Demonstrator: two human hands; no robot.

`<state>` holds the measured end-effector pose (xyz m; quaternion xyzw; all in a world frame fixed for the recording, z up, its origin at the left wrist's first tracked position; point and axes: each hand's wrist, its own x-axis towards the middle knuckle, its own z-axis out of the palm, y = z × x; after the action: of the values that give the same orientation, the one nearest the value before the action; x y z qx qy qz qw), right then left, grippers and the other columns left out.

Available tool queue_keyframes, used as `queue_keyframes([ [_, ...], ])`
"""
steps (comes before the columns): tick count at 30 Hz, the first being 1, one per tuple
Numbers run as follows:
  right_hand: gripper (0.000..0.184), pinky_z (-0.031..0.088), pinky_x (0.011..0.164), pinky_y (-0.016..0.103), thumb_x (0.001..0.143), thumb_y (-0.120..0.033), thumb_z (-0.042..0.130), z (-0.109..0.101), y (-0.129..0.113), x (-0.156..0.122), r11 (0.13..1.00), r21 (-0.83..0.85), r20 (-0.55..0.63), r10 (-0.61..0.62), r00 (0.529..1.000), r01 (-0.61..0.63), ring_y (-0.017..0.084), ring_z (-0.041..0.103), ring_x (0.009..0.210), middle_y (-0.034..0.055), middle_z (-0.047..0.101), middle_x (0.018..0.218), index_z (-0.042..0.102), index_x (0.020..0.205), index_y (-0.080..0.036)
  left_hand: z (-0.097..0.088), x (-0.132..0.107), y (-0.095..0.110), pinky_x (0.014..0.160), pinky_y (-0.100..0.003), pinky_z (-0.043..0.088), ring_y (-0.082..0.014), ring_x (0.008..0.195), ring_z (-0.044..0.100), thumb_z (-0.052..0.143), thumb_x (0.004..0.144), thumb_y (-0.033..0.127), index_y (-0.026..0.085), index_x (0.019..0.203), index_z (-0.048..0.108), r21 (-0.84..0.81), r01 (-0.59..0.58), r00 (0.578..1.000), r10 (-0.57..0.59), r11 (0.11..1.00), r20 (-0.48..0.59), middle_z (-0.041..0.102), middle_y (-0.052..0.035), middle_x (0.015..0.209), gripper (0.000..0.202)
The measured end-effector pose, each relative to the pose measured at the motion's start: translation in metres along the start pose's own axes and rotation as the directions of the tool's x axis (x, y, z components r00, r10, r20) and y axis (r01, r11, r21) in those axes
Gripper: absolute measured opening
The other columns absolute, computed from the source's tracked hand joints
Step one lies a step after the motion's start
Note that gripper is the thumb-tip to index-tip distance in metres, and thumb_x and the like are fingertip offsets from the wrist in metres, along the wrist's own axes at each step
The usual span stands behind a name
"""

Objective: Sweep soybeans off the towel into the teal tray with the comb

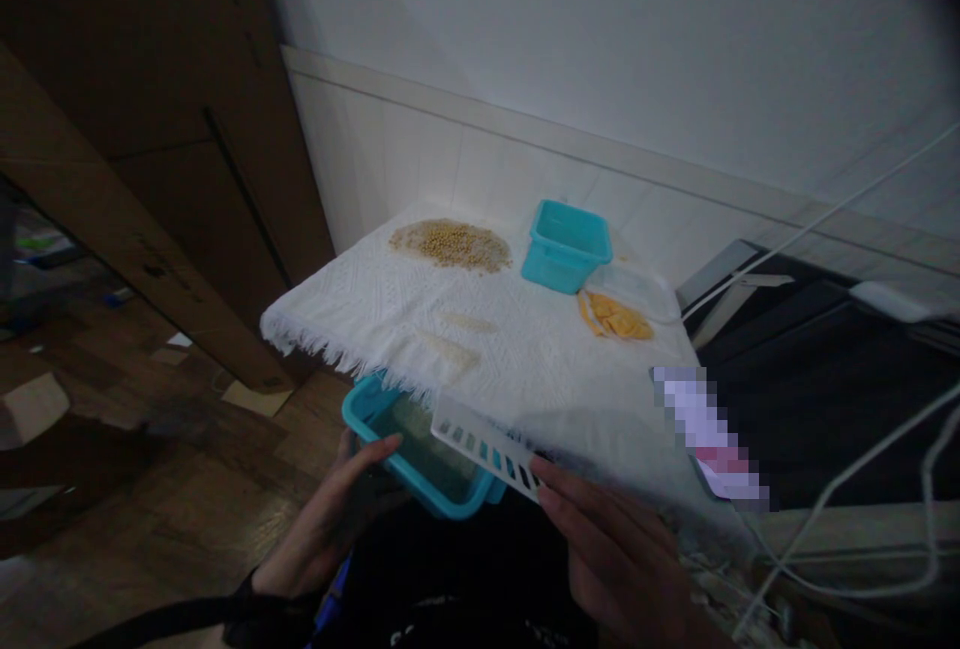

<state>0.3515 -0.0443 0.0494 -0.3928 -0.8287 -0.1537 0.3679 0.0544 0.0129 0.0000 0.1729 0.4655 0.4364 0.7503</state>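
My left hand grips the near left rim of a turquoise plastic bin, held just below the table's fringed front edge. Pale grains, probably rice, lie inside it. In my right hand is a flat white slotted plastic piece, its far end at the cloth's edge over the bin. Two thin streaks of pale grains rest on the white tablecloth just beyond. Farther back a heap of yellowish beans is spread out, with paler grains around it.
At the back stands a second turquoise bin, beside a clear lid and a crumpled yellow cloth. A phone-like object, blurred out, lies at the right edge. White cables hang at right; cardboard stands left.
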Motion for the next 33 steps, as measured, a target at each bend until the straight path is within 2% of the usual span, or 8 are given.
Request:
queue_keyframes([
  [5,0.077,0.071,0.08,0.023,0.099,0.006,0.056,0.019,0.028,0.018,0.986,-0.103,-0.16,0.112,0.981,-0.129,0.017,0.089,0.085,-0.0015,0.09,0.112,0.061,0.164,-0.034,0.002,-0.001,0.005,0.117,-0.054,0.059,-0.041,0.155,0.057,0.099,0.078,0.04,0.031,0.146,0.06,0.016,-0.017,1.0,0.017,1.0,-0.009,0.056,-0.0113,0.173,0.079],
  [9,0.08,0.071,0.082,0.023,0.099,0.004,0.055,0.034,0.052,0.031,0.993,-0.067,-0.188,0.084,0.978,-0.099,0.016,0.089,0.087,-0.0024,0.09,0.118,0.059,0.167,-0.037,0.007,-0.003,0.01,0.115,-0.055,0.06,-0.0419,0.145,0.066,0.101,0.073,0.043,0.032,0.149,0.057,0.034,0.0,0.999,0.001,0.999,-0.046,0.064,-0.0121,0.165,0.089],
  [14,0.089,0.07,0.086,0.022,0.095,0.008,0.051,0.031,0.04,0.026,0.998,-0.03,-0.134,0.045,0.99,-0.049,0.015,0.089,0.092,-0.0023,0.089,0.119,0.051,0.172,-0.037,0.005,-0.003,0.01,0.115,-0.055,0.06,-0.0382,0.136,0.073,0.098,0.078,0.042,0.033,0.15,0.057,0.042,0.0,0.999,0.001,0.999,-0.037,0.073,-0.0103,0.151,0.082],
  [19,0.066,0.071,0.088,0.024,0.098,0.006,0.051,0.015,0.011,0.018,1.0,-0.013,-0.047,-0.022,0.999,0.022,0.016,0.088,0.102,0.005,0.089,0.121,0.068,0.153,-0.027,0.001,-0.001,0.01,0.113,-0.054,0.06,-0.0414,0.144,0.066,0.103,0.07,0.042,0.032,0.14,0.062,0.032,0.004,0.997,-0.002,0.999,-0.076,0.073,-0.0116,0.149,0.082],
  [22,0.061,0.072,0.09,0.026,0.099,0.003,0.052,0.011,0.002,0.015,0.998,0.039,-0.013,-0.04,0.999,0.041,0.017,0.087,0.109,0.0068,0.088,0.126,0.07,0.151,-0.025,0.001,-0.001,0.012,0.112,-0.055,0.06,-0.0415,0.141,0.068,0.102,0.07,0.039,0.033,0.14,0.063,0.033,-0.024,0.998,0.026,0.999,-0.064,0.073,-0.0123,0.149,0.08],
  [27,0.068,0.072,0.085,0.024,0.099,0.004,0.053,0.025,0.019,0.026,0.999,0.007,-0.119,0.053,0.992,-0.052,0.016,0.089,0.096,-0.0003,0.09,0.118,0.069,0.153,-0.034,0.002,-0.003,0.014,0.111,-0.055,0.061,-0.0367,0.123,0.079,0.096,0.082,0.041,0.034,0.148,0.056,0.05,0.007,0.997,-0.003,0.999,-0.077,0.074,-0.0107,0.145,0.077],
  [30,0.066,0.072,0.085,0.023,0.1,0.003,0.053,0.041,0.039,0.042,0.998,-0.017,-0.17,0.064,0.983,-0.068,0.017,0.089,0.092,-0.0014,0.09,0.115,0.071,0.153,-0.033,0.003,-0.002,0.016,0.111,-0.055,0.06,-0.0357,0.119,0.08,0.097,0.081,0.042,0.034,0.152,0.055,0.044,0.009,0.997,-0.005,0.999,-0.081,0.075,-0.0114,0.144,0.082],
  [33,0.071,0.071,0.09,0.023,0.1,0.005,0.051,0.052,0.05,0.051,0.999,-0.001,-0.156,0.05,0.986,-0.05,0.016,0.089,0.096,-0.001,0.09,0.118,0.067,0.159,-0.031,0.002,0.0,0.017,0.109,-0.056,0.06,-0.0362,0.116,0.082,0.1,0.077,0.04,0.036,0.157,0.051,0.039,0.025,0.995,-0.022,0.999,-0.095,0.078,-0.0127,0.14,0.094],
])
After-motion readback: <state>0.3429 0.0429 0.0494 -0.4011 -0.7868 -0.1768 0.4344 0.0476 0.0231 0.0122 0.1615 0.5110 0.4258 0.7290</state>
